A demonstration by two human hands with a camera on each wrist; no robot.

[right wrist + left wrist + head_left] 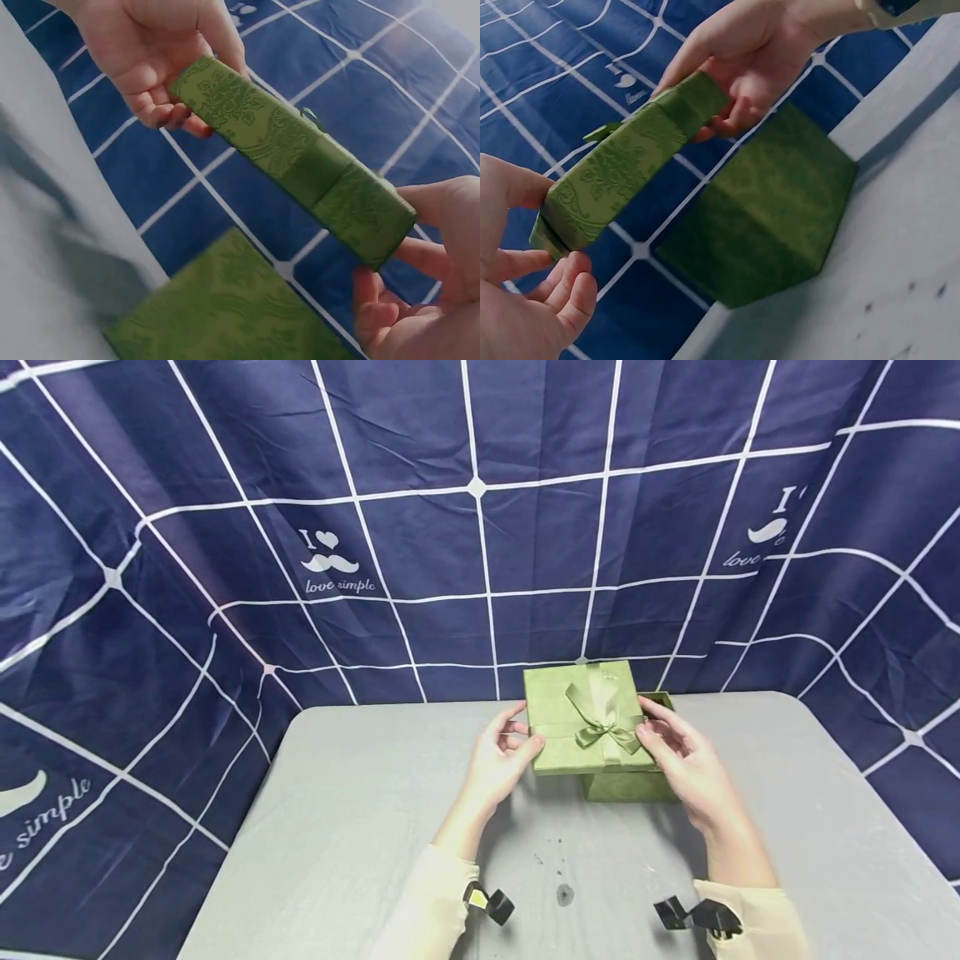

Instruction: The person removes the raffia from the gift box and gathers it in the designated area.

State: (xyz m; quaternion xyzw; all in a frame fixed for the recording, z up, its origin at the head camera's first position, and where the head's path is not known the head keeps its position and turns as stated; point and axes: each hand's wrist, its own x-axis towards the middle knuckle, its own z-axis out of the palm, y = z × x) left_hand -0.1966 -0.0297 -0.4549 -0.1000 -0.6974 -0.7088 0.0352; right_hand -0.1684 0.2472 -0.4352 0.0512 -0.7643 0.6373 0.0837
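Observation:
A green box lid (558, 706) with a ribbon bow (607, 733) is held level in the air by both hands. My left hand (501, 760) grips its left edge, thumb near the top and fingers at the side and below. On the opposite edge, my right hand (686, 764) pinches it the same way. Below and a little to the right, the green gift box (630, 787) stands on the table, apart from the lid in both wrist views. Its open top shows only as a strip at the back right; the lid hides most of the inside.
The grey table (375, 810) has a few dark spots near its front middle. Behind it and at both sides hangs a dark blue cloth (420, 543) with white lines, close to the table's back edge. Black straps with small cameras (498, 906) sit on the wrists.

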